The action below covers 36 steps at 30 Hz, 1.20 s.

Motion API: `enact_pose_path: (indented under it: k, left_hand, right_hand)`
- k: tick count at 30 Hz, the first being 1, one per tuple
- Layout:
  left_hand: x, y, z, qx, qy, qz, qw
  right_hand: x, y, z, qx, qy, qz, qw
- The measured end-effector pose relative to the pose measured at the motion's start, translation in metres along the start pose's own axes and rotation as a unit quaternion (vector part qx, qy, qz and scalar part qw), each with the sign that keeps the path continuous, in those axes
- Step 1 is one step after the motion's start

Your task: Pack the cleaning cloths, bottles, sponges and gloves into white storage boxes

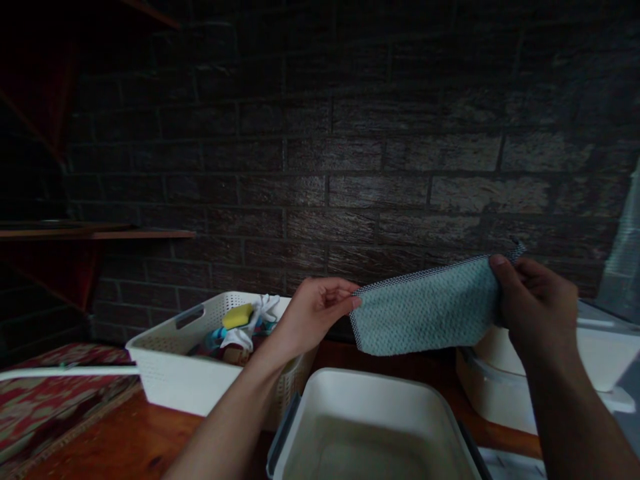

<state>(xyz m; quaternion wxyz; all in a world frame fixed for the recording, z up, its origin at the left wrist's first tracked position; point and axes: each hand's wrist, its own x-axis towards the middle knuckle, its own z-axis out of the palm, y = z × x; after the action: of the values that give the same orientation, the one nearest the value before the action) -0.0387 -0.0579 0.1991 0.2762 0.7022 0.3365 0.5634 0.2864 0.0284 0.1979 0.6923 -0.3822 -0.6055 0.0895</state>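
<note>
A pale teal waffle-weave cloth (425,310) with a dark stitched edge hangs stretched in the air between both hands. My left hand (315,313) pinches its left corner. My right hand (537,303) grips its right end, thumb on the front. The cloth hangs above a white rectangular tub (375,393) that stands on the wooden table (130,440).
A white perforated basket (175,373) at the left holds a yellow sponge (237,315) and white and coloured items. Another white container (500,387) sits at the right. A dark brick wall (350,133) stands behind, with a wooden shelf (100,233) on the left and a red patterned cloth (45,393) below it.
</note>
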Motion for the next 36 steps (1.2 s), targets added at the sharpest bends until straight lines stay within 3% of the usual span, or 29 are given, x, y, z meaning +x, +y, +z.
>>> enact_pose_path:
  k: [3,10,17,19,21,24,26,28,31,34,36]
  left_hand:
    - [0.001,-0.001,-0.006,0.013,0.025,-0.011,1.0]
    - [0.014,-0.02,-0.026,0.098,0.03,-0.049,0.994]
    - [0.017,-0.048,-0.023,0.196,-0.006,-0.063,0.979]
    - [0.014,-0.053,-0.021,0.223,-0.022,-0.059,0.973]
    - [0.011,-0.057,-0.018,0.25,-0.04,-0.053,0.966]
    - [0.009,-0.059,-0.015,0.283,-0.065,-0.043,0.956]
    - [0.008,-0.059,-0.013,0.298,-0.082,-0.037,0.95]
    - [0.006,-0.057,-0.011,0.307,-0.106,-0.032,0.945]
    - [0.002,-0.052,-0.006,0.306,-0.155,-0.038,0.939]
    - [-0.002,-0.047,0.002,0.292,-0.212,-0.051,0.931]
    - [-0.005,-0.045,0.01,0.276,-0.252,-0.057,0.926]
  right_hand:
    - [-0.001,-0.008,0.003,-0.007,0.039,0.022,0.999]
    - [-0.002,-0.025,0.007,0.123,-0.078,0.117,0.982]
    - [-0.015,-0.05,0.009,0.185,-0.071,0.095,0.976]
    - [-0.018,-0.053,0.007,0.178,-0.122,0.084,0.973]
    - [-0.02,-0.055,0.003,0.192,-0.215,0.105,0.952]
    - [-0.025,-0.059,-0.007,0.259,-0.373,0.168,0.875]
    - [-0.031,-0.063,-0.013,0.277,-0.438,0.171,0.838]
    - [-0.039,-0.069,-0.016,0.243,-0.449,0.133,0.849]
    - [-0.047,-0.079,-0.012,0.149,-0.408,0.04,0.9]
    - [-0.049,-0.089,-0.004,0.061,-0.298,-0.12,0.945]
    - [-0.049,-0.095,0.001,0.027,-0.223,-0.216,0.95]
